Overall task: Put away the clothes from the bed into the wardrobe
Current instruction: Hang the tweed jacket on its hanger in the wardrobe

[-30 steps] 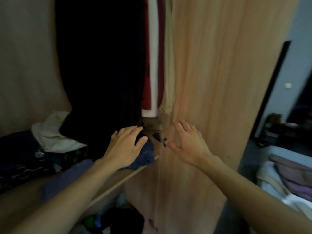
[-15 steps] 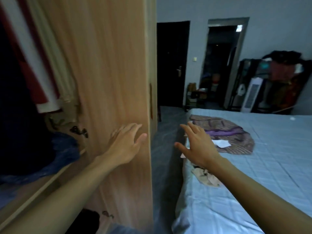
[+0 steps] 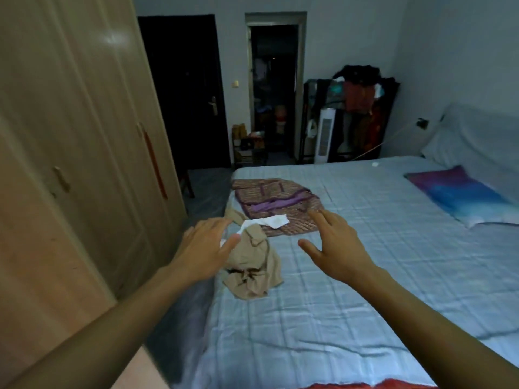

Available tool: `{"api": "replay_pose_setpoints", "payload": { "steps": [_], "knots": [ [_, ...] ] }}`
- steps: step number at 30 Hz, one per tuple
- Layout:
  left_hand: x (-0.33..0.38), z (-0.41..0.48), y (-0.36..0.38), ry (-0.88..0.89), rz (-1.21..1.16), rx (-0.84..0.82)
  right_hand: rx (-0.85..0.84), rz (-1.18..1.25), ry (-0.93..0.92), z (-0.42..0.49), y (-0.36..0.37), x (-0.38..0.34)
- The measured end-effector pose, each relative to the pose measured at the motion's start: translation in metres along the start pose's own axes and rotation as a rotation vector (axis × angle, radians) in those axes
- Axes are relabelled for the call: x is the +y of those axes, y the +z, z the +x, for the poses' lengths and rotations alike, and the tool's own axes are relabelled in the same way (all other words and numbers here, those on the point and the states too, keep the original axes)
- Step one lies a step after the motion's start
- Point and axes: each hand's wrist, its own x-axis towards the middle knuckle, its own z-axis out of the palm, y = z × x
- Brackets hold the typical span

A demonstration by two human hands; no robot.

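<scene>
On the pale blue bed (image 3: 365, 276) near its left edge lies a crumpled beige garment (image 3: 252, 268). Behind it sits a small white cloth (image 3: 269, 221) on a folded brown and purple patterned garment (image 3: 275, 203). My left hand (image 3: 206, 248) hovers with spread fingers over the beige garment's left side and holds nothing. My right hand (image 3: 334, 248) is stretched out, fingers spread, above the sheet just right of the beige garment, empty too. The wooden wardrobe (image 3: 78, 141) stands at the left with these doors closed.
A purple and blue pillow (image 3: 463, 195) lies at the bed's right. A narrow floor strip (image 3: 196, 206) runs between wardrobe and bed. At the back are a dark door (image 3: 182, 94), an open doorway (image 3: 273, 88), a white fan heater (image 3: 325, 136) and a loaded clothes rack (image 3: 362, 94).
My view has swung right from the open wardrobe to the bed. Both hands left the wardrobe shelf and door and now reach over the clothes on the bed.
</scene>
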Motion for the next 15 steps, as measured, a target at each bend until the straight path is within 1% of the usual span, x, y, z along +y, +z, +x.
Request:
{"api": "replay_pose_setpoints", "payload": {
  "steps": [6, 11, 15],
  "knots": [
    [0.036, 0.063, 0.038, 0.078, -0.024, -0.032, -0.013, 0.039, 0.114, 0.004, 0.002, 0.065],
    [0.036, 0.117, 0.084, 0.096, -0.082, -0.036, -0.073, -0.006, 0.137, 0.036, 0.031, 0.100],
    [0.023, 0.171, 0.113, 0.100, -0.128, -0.053, -0.105, -0.056, 0.135, 0.087, 0.061, 0.122]
  ]
}}
